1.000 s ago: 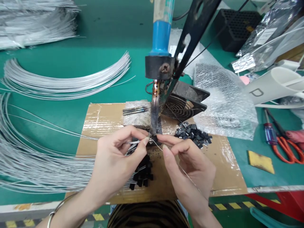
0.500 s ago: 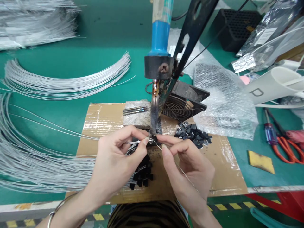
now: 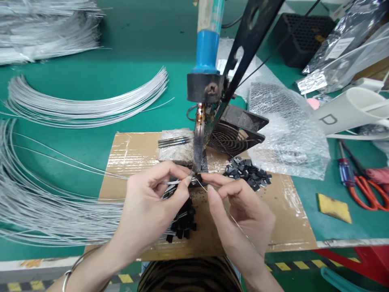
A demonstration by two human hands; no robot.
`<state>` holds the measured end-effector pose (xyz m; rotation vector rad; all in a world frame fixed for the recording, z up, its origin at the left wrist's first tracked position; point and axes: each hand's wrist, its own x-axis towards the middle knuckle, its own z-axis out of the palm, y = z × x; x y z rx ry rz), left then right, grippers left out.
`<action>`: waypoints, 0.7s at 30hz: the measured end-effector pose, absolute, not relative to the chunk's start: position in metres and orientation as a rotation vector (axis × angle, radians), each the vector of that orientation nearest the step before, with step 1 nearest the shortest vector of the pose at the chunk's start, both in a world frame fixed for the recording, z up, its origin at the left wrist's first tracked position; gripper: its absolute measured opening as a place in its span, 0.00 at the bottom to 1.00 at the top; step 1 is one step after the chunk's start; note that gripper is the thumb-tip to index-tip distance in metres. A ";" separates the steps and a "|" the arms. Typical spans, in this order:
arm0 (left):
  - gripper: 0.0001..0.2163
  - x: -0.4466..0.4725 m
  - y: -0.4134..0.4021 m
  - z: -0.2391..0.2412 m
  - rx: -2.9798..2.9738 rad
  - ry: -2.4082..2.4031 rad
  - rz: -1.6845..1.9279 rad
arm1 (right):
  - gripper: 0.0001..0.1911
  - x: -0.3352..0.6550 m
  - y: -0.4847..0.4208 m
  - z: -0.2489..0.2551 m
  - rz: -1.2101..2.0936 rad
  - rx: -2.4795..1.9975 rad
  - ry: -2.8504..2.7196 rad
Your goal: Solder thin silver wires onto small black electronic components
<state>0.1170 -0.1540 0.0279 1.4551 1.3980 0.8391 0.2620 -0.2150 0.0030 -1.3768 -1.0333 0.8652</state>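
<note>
A soldering iron [image 3: 199,140] with a blue handle is clamped in a black bracket, its tip pointing down between my hands. My left hand [image 3: 154,198] pinches the end of a thin grey cable [image 3: 117,175] just below the tip. Between the finger and thumb of my right hand [image 3: 240,207] runs a thin solder wire [image 3: 234,220], its end reaching toward the tip. A small black part [image 3: 199,178] sits beside my right forefinger, at the cable end. Below my left hand lie grey cables with black connectors [image 3: 184,223] on their ends.
Loose black connectors [image 3: 247,173] are piled on the cardboard [image 3: 282,211], near a black fan [image 3: 235,132]. Bundles of grey cables [image 3: 88,107] lie at left. At right are bubble wrap [image 3: 279,121], orange-handled scissors [image 3: 364,192] and a yellow sponge [image 3: 334,207].
Both hands keep their grips and stay almost still under the iron tip. The whole view has shifted very slightly.
</note>
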 end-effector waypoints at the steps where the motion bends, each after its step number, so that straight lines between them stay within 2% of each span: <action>1: 0.04 0.117 -0.154 0.028 1.456 1.401 0.838 | 0.10 0.262 -0.215 0.003 0.863 -1.386 -1.036; 21: 0.04 0.115 -0.157 0.028 1.486 1.408 0.839 | 0.10 0.259 -0.215 0.003 0.810 -1.395 -1.052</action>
